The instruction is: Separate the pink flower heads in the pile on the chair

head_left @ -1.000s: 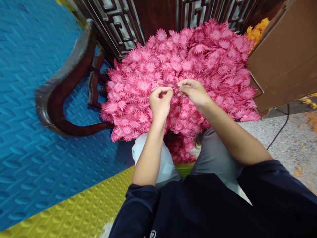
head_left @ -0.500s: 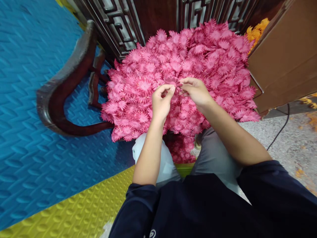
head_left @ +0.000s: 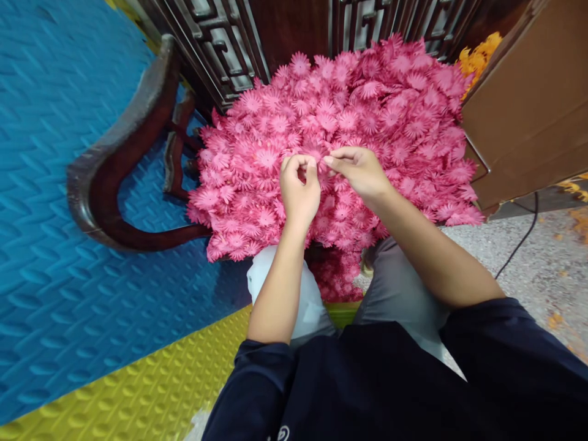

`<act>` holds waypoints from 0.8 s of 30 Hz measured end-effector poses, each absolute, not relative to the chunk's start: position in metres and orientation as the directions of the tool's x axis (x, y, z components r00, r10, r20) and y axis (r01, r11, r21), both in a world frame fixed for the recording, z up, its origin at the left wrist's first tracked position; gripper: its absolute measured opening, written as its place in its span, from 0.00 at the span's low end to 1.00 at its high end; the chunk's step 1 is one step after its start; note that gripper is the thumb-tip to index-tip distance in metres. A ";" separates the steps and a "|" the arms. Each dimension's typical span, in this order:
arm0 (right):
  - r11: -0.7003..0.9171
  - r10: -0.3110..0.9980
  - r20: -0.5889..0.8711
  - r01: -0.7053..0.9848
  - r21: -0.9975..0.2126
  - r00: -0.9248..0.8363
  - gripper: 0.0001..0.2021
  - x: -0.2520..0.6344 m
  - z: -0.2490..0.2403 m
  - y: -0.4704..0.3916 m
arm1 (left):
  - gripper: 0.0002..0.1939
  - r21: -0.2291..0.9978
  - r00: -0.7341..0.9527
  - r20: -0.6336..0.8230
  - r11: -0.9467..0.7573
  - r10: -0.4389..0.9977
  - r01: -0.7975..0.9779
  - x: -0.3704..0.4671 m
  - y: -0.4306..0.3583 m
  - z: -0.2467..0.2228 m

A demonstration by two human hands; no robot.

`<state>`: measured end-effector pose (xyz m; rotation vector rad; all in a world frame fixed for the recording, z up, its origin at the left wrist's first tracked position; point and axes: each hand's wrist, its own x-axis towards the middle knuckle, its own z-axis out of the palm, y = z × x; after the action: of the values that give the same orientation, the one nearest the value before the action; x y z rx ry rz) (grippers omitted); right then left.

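My left hand point(head_left: 299, 187) is closed in a pinch, thumb against forefinger, at the edge of a pink artificial flower point(head_left: 316, 149). From the other side, the thumb and fingertips of my right hand point(head_left: 362, 173) are pinched together on the same flower. Motion blurs its petals, and my fingers cover part of it. Both hands hang just above a broad heap of pink artificial flowers point(head_left: 326, 113), with layered, pointed petals.
A dark wooden armrest point(head_left: 98, 196) curves along the left. Behind the heap stands a dark lattice panel point(head_left: 294, 37). At right are a brown cardboard box point(head_left: 528, 104), orange flowers point(head_left: 480, 58) and a black cable point(head_left: 521, 236). Blue matting point(head_left: 68, 294) covers the left floor.
The darker flower between my hands has turned and looks paler and blurred. My left fingers have curled in more, and my right thumb and fingertips have shifted slightly left.
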<state>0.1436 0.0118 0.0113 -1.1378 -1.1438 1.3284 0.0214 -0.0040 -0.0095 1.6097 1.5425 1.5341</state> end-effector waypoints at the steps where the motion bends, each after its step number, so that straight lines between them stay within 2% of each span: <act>1: -0.052 0.998 -0.047 -0.098 -0.994 -0.045 0.13 0.144 0.011 0.012 | 0.08 0.877 -0.240 0.404 -0.300 0.883 0.375 0.021 -0.004 -0.011; 3: -0.079 0.996 -0.074 -0.097 -0.992 -0.051 0.12 0.146 0.011 0.013 | 0.08 0.898 -0.250 0.404 -0.329 0.880 0.292 0.019 -0.003 -0.014; 7: -0.233 0.972 -0.229 -0.144 -0.962 -0.047 0.03 0.145 0.013 0.013 | 0.11 0.916 -0.331 0.401 -0.381 0.854 0.125 0.014 -0.001 -0.017; 9: -0.243 0.970 -0.245 -0.149 -0.958 -0.005 0.04 0.143 0.014 0.013 | 0.10 0.915 -0.380 0.393 -0.397 0.837 0.072 0.012 0.000 -0.018; 15: -0.084 0.994 -0.086 -0.022 -0.996 0.071 0.09 0.132 0.012 0.011 | 0.06 0.889 -0.488 0.427 -0.452 0.761 0.073 0.014 0.001 -0.019; 18: 0.005 0.993 0.009 0.036 -0.999 0.117 0.09 0.127 0.007 0.013 | 0.07 0.900 -0.553 0.400 -0.426 0.731 0.087 0.011 0.004 -0.020; 21: 0.028 0.992 0.040 0.095 -0.995 0.123 0.09 0.124 0.001 0.016 | 0.07 0.916 -0.601 0.363 -0.392 0.712 0.088 0.006 0.008 -0.021; 24: 0.065 0.990 0.097 0.283 -0.957 0.100 0.07 0.126 0.002 0.013 | 0.07 0.909 -0.625 0.384 -0.398 0.680 0.124 0.005 0.008 -0.021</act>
<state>0.1255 0.0129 0.0019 -1.4003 -1.3627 0.9169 0.0047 0.0075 -0.0207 1.0978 1.4501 2.0814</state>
